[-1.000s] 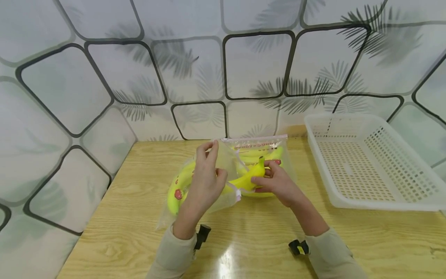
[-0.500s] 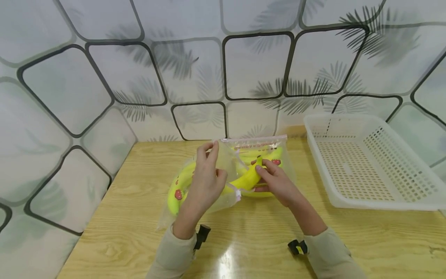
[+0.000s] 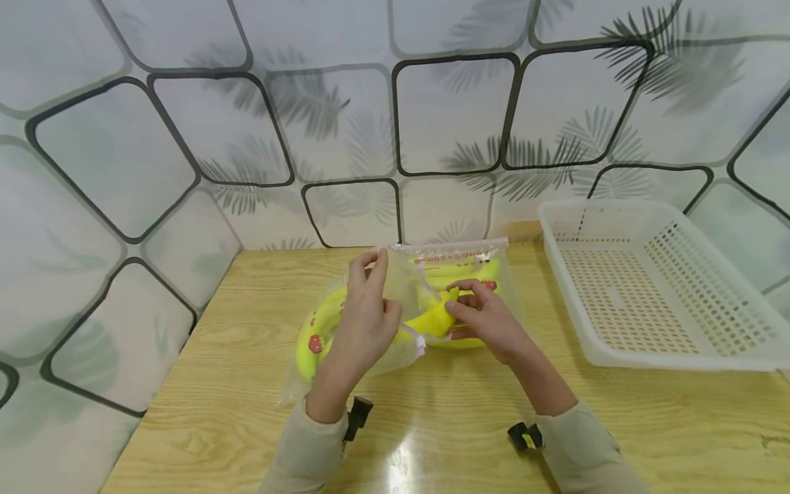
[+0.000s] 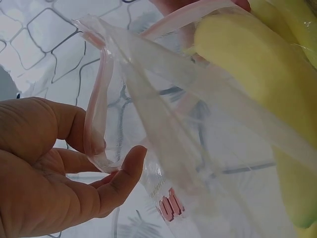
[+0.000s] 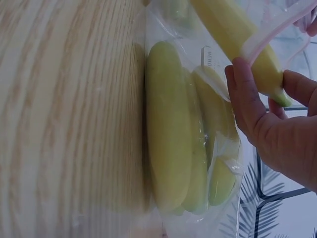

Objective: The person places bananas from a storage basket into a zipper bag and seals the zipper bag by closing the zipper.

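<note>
My left hand point(image 3: 365, 322) pinches the rim of a clear zip bag point(image 3: 404, 353), and in the left wrist view the bag's pink zip edge point(image 4: 91, 114) runs between thumb and fingers. The bag's mouth gapes to the right. A yellow banana point(image 3: 432, 319) lies partly inside it, its lower part behind the plastic. My right hand point(image 3: 496, 328) holds that banana near its stem end, at the bag's mouth. In the right wrist view thumb and fingers grip the banana tip point(image 5: 267, 74). Another banana point(image 3: 306, 350) shows through the bag's left part.
Behind and to the right lies a second zip bag point(image 3: 453, 250) with several bananas point(image 5: 171, 124) inside. A white perforated plastic basket point(image 3: 568, 295) stands at the right on the wooden table point(image 3: 210, 384). A patterned wall covering point(image 3: 457, 116) rises behind the table.
The right hand has moved the banana a little left and down, deeper into the bag. Its stem end sits lower now. The left hand has stayed in place on the bag rim.
</note>
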Demonstrator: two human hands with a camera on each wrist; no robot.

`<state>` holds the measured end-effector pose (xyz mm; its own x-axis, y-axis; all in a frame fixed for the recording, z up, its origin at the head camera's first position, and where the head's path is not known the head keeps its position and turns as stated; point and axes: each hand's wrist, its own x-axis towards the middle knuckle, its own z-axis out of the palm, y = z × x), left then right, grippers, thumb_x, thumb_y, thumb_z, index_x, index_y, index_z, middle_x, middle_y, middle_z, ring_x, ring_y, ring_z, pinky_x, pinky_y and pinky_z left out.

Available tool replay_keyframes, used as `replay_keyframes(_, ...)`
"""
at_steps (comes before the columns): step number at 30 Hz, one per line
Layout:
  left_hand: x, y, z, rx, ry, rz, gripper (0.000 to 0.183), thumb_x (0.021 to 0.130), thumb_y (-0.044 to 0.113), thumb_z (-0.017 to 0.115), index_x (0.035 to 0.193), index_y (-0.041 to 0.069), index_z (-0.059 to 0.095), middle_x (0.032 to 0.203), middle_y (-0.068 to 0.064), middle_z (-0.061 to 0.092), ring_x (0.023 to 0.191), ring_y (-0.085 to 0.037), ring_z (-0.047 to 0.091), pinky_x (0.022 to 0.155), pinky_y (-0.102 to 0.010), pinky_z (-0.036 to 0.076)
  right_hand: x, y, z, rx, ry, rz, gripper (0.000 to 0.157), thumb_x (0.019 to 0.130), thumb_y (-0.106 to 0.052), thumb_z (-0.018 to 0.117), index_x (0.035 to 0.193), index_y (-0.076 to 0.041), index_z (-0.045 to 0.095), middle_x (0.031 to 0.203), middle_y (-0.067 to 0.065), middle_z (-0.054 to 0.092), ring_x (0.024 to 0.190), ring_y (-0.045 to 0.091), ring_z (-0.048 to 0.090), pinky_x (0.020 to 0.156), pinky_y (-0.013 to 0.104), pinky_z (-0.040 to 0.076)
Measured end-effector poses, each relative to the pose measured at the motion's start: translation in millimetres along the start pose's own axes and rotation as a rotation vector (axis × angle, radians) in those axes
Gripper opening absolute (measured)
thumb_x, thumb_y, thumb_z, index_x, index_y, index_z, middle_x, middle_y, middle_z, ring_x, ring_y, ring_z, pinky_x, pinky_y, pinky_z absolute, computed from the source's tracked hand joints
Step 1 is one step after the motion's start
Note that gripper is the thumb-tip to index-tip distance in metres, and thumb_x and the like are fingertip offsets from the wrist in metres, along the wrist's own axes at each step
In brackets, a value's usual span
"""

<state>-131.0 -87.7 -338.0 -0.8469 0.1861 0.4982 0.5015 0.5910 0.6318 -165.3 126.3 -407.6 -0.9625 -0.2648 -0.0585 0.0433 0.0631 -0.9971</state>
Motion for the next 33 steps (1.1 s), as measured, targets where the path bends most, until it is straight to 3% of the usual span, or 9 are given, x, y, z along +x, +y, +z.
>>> replay_keyframes(4, -0.6, 1.4, -3.0, 0.004, 0.004, -0.010, 0.071, 0.079, -0.014, 0.051, 0.148, -0.011, 0.035, 0.145, -0.028, 0.033, 0.118, -0.036, 0.051, 0.059, -0.023, 0.043, 1.2, 0.8, 4.8, -0.022, 0.033, -0.026, 0.040, 0.099, -0.013, 0.060, 0.134, 0.001, 0.045, 0.116, 0.024, 0.055, 0.086, 0.024, 0.066, 0.071, 0.039, 0.060)
replay_keyframes(11, -0.3, -0.2, -13.8, -0.016, -0.008, -0.031, 0.070, 0.080, -0.016, 0.050, 0.148, -0.012, 0.034, 0.145, -0.030, 0.031, 0.117, -0.037, 0.050, 0.056, -0.021, 0.040, 5.4, -4.5, 14.0, -0.057, 0.093, -0.013, 0.037, 0.103, -0.028, 0.055, 0.128, 0.000, 0.054, 0.113, 0.021, 0.061, 0.083, 0.024, 0.068, 0.067, 0.037, 0.060)
replay_keyframes(16, 3.2, -2.6, -23.7, 0.004, -0.009, -0.028, 0.070, 0.079, -0.016, 0.050, 0.147, -0.012, 0.034, 0.143, -0.032, 0.033, 0.105, -0.037, 0.054, 0.052, -0.021, 0.035, 11.3, -12.7, 18.3, -0.113, 0.077, -0.029, 0.034, 0.101, -0.025, 0.058, 0.126, -0.002, 0.058, 0.117, 0.022, 0.062, 0.083, 0.025, 0.068, 0.065, 0.038, 0.060)
replay_keyframes(26, 14.6, 0.1, -38.5, 0.059, -0.072, -0.065, 0.070, 0.083, -0.014, 0.049, 0.150, -0.011, 0.031, 0.146, -0.030, 0.030, 0.108, -0.035, 0.049, 0.055, -0.023, 0.036, 28.3, -31.2, 20.3, -0.204, 0.029, -0.063, 0.032, 0.097, -0.018, 0.065, 0.121, 0.002, 0.060, 0.103, 0.022, 0.068, 0.079, 0.031, 0.068, 0.065, 0.041, 0.060)
replay_keyframes(29, 20.4, 0.0, -45.8, 0.060, -0.096, -0.086, 0.070, 0.084, -0.014, 0.047, 0.151, -0.009, 0.029, 0.147, -0.030, 0.027, 0.087, -0.028, 0.049, 0.053, -0.023, 0.032, 31.9, -40.8, 21.1, -0.218, 0.011, -0.067, 0.031, 0.096, -0.014, 0.065, 0.121, 0.005, 0.061, 0.103, 0.025, 0.069, 0.083, 0.034, 0.070, 0.066, 0.039, 0.060)
replay_keyframes(33, 29.8, -1.2, -58.7, 0.063, -0.126, -0.122, 0.070, 0.086, -0.014, 0.045, 0.152, -0.008, 0.026, 0.148, -0.029, 0.024, 0.059, -0.016, 0.030, 0.052, -0.023, 0.028, 38.3, -55.8, 25.0, -0.232, 0.013, -0.070, 0.028, 0.095, -0.009, 0.065, 0.118, 0.008, 0.063, 0.105, 0.027, 0.068, 0.080, 0.030, 0.071, 0.068, 0.035, 0.060)
